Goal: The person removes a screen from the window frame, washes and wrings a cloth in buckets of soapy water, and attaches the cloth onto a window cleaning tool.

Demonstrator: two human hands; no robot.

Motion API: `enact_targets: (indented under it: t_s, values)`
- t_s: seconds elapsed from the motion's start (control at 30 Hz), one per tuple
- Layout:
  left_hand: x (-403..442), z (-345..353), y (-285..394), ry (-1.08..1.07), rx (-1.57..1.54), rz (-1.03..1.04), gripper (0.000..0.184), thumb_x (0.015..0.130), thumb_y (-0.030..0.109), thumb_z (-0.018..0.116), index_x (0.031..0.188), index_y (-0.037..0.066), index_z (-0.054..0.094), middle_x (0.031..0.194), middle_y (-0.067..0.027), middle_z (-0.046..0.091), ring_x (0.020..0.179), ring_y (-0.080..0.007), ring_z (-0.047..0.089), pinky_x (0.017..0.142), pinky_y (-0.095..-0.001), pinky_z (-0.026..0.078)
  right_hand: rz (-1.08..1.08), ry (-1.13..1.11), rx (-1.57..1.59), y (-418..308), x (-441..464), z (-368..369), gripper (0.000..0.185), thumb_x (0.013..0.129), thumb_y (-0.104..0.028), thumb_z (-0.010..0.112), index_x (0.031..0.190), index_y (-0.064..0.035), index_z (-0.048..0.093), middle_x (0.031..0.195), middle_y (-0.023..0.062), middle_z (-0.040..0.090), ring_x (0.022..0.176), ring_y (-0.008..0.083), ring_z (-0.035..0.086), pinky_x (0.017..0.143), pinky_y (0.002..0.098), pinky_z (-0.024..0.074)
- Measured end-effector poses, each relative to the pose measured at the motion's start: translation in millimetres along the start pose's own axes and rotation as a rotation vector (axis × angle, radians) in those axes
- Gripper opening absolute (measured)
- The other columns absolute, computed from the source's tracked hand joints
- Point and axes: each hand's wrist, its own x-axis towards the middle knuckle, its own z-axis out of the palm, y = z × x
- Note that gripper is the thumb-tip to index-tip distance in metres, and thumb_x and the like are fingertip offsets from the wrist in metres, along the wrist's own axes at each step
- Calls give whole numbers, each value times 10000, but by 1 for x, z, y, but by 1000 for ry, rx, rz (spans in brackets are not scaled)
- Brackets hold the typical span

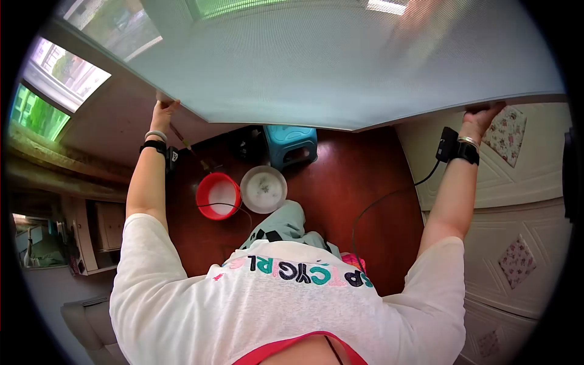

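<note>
Grey mesh panel [292,73] fwd. of 2 hands, long axis approx. L–R. L hand [165,111] and R hand [482,118] equally near, fingers closed on its near edge; fingertips partly hidden.

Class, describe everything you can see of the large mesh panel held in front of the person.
The mesh panel is broad, flat and pale grey-blue, with a fine-grained surface that looks like netting and a pale border along its edge. Bright and green patches show in its upper part. It is raised above the floor, its near edge looking bent, perhaps from the lens. The left hand and right hand hold that edge. Its far edge is out of view.
</note>
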Motion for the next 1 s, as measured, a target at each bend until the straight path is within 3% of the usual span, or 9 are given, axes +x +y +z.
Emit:
enact_targets:
  t_s: [0.2, 0.27, 0.33, 0.37, 0.43, 0.5, 0.63, 0.77, 1.0]
  values:
    - [27, 32, -55, 91, -114, -43, 377, 801, 94, 681, 1130, 32, 507, 1016, -18, 565, 905, -120, 504, 814, -274, 411, 92, -155, 60, 61, 53, 50, 841, 816, -639, 475, 1387, -61, 260, 1429, 54, 277, 1274, 220, 290, 1069, 355, 196]
    - [38, 43, -72, 81, -116, -42, 401, 809, 81, 666, 1162, 32, 482, 1070, -37, 553, 969, -145, 507, 855, -278, 410, 130, -217, 119, 100, 79, 61, 817, 820, -616, 492, 1378, -60, 275, 1418, 56, 296, 1266, 226, 306, 1069, 363, 212]
    - [53, 54, -83, 86, -174, -63, 454, 811, 63, 653, 1215, 29, 449, 1139, -53, 528, 1036, -162, 491, 897, -287, 398, 163, -84, 156, 138, 112, 72, 449, 839, -602, 467, 887, -165, 558, 866, -57, 567, 914, 118, 501, 900, 314, 374]
    - [63, 62, -93, 87, -223, -87, 484, 812, 53, 646, 1244, 26, 428, 1178, -61, 513, 1070, -170, 480, 919, -293, 388, 305, -56, 222, 126, 97, 96, 392, 836, -575, 502, 734, -196, 503, 684, -95, 500, 784, 87, 488, 843, 287, 391]
    - [75, 76, -87, 71, -129, -153, 527, 808, 37, 641, 1278, 27, 403, 1219, -67, 493, 1092, -172, 467, 928, -300, 380, 256, -90, 272, 146, 117, 97, 346, 823, -530, 561, 875, -188, 551, 729, -98, 526, 818, 75, 490, 854, 287, 395]
    - [90, 99, -75, 59, -164, -92, 457, 784, 56, 669, 1193, 20, 469, 1088, -42, 556, 940, -136, 493, 785, -263, 410, 184, -77, 238, 158, 142, 75, 442, 815, -529, 572, 1053, -158, 554, 917, -71, 574, 936, 109, 503, 898, 317, 391]
    - [123, 158, -38, -153, -18, -141, 408, 788, 30, 654, 1157, 15, 482, 1029, -43, 556, 927, -139, 498, 768, -252, 412, 66, 5, 142, 128, 164, 8, 640, 805, -534, 582, 1270, -117, 444, 1238, 13, 492, 1137, 198, 446, 971, 357, 360]
    - [119, 256, 23, -324, -125, -8, 384, 782, -29, 631, 1138, 7, 491, 1025, -53, 567, 941, -154, 520, 813, -296, 438, -55, 180, 32, 69, 145, -74, 648, 853, -521, 523, 1332, -110, 377, 1326, 28, 422, 1210, 218, 391, 1008, 372, 323]
    - [121, 456, 65, -718, -128, -104, 387, 756, -12, 660, 1108, 1, 500, 1005, -90, 598, 910, -187, 560, 815, -308, 450, -136, 534, -175, -28, 98, -197, 763, 864, -571, 458, 1393, -60, 257, 1436, 65, 280, 1294, 232, 291, 1058, 367, 224]
